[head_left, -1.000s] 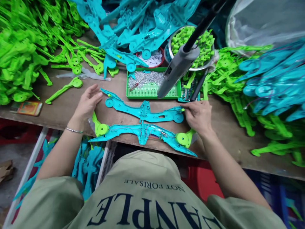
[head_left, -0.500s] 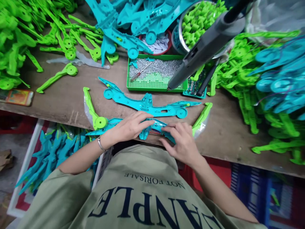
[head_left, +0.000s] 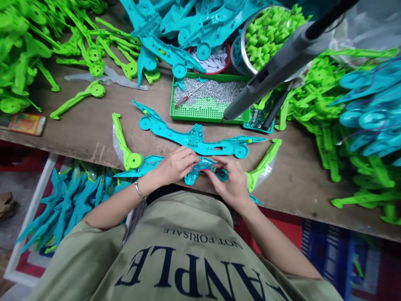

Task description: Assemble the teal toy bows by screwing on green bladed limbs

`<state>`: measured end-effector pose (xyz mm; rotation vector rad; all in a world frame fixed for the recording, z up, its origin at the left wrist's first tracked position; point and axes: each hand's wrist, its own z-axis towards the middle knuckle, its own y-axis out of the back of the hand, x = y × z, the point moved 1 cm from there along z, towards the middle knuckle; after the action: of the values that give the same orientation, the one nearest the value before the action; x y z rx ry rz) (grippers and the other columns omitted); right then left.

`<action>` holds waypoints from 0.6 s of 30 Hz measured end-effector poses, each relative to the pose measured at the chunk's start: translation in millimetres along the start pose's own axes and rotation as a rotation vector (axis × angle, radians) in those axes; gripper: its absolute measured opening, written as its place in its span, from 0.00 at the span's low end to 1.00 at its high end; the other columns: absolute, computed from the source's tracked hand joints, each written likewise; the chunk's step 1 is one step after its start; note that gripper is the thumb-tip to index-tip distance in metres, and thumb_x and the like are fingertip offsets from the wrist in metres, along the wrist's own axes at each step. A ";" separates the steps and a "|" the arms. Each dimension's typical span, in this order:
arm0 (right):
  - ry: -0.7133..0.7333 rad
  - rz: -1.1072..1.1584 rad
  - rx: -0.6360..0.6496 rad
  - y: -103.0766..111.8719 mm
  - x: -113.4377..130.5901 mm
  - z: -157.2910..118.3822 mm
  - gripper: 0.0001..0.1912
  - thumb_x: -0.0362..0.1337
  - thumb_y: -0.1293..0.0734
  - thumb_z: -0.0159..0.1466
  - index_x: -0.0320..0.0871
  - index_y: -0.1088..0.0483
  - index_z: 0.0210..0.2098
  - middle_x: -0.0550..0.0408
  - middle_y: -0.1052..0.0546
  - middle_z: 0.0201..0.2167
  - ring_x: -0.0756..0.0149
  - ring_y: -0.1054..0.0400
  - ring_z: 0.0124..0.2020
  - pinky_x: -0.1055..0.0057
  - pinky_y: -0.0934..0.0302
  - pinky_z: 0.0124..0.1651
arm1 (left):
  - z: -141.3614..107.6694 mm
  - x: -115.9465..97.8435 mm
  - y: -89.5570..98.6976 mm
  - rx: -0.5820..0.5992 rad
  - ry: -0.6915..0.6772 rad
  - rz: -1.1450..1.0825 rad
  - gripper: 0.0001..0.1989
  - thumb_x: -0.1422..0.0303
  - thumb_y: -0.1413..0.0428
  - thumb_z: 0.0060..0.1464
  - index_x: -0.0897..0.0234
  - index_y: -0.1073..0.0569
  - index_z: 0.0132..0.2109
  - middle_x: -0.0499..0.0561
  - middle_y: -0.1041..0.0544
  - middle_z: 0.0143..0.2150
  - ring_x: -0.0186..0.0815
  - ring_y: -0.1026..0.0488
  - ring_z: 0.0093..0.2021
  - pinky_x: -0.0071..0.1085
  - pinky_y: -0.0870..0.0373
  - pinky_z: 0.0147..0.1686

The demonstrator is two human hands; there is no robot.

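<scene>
A long turquoise plastic shell (head_left: 144,165), with thin wires along its inside, lies at the table's front edge under both hands. My left hand (head_left: 177,166) is closed over its middle, fingertips pinched together; what they hold is hidden. Between the thumb and fingers of my right hand (head_left: 232,180) is a small green circuit board (head_left: 213,169) with red wires running from it toward the shell's centre. Lime-green arms with clear film flank the shell, one on the left (head_left: 125,146) and one on the right (head_left: 266,163). A matching turquoise shell (head_left: 169,133) lies just beyond my hands.
A green tray (head_left: 206,118) of screws with a screwdriver (head_left: 188,97) stands behind. Over its right corner hangs a grey power screwdriver (head_left: 260,77). Lime-green parts are heaped at left (head_left: 21,50) and right (head_left: 322,108). Below the table's left, a crate holds turquoise assemblies (head_left: 62,205).
My left fingers have drawn together into a pinch at the shell's middle. My right hand has moved slightly left and now grips the circuit board. The view has shifted a little.
</scene>
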<state>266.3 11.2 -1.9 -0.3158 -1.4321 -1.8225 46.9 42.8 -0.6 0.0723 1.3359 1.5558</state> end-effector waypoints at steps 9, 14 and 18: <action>-0.082 0.000 0.059 -1.0 -4.1 5.7 0.15 0.32 0.32 0.63 0.48 0.27 0.50 0.53 0.17 0.36 0.56 0.25 0.36 0.56 0.33 0.45 | -12.4 -17.5 -2.1 0.060 0.091 0.181 0.07 0.72 0.49 0.69 0.64 0.26 0.43 0.52 0.22 0.38 0.38 0.28 0.38 0.35 0.33 0.38; -0.069 -0.032 0.083 -6.0 -4.8 11.6 0.11 0.32 0.34 0.64 0.47 0.25 0.45 0.53 0.17 0.36 0.58 0.26 0.33 0.59 0.33 0.41 | -16.5 -24.5 -7.7 0.033 0.145 0.199 0.08 0.72 0.49 0.69 0.64 0.25 0.43 0.52 0.23 0.37 0.38 0.28 0.37 0.35 0.35 0.37; 0.007 -0.092 0.092 -10.5 -5.7 15.7 0.09 0.31 0.35 0.65 0.45 0.26 0.44 0.52 0.17 0.37 0.58 0.25 0.34 0.61 0.36 0.41 | -16.8 -28.9 -10.3 0.000 0.189 0.199 0.08 0.71 0.49 0.70 0.65 0.25 0.45 0.52 0.23 0.36 0.37 0.28 0.37 0.35 0.34 0.37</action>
<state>258.6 28.5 -7.7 -0.1994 -1.5429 -1.8221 56.4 9.2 0.8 0.0608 1.5132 1.7647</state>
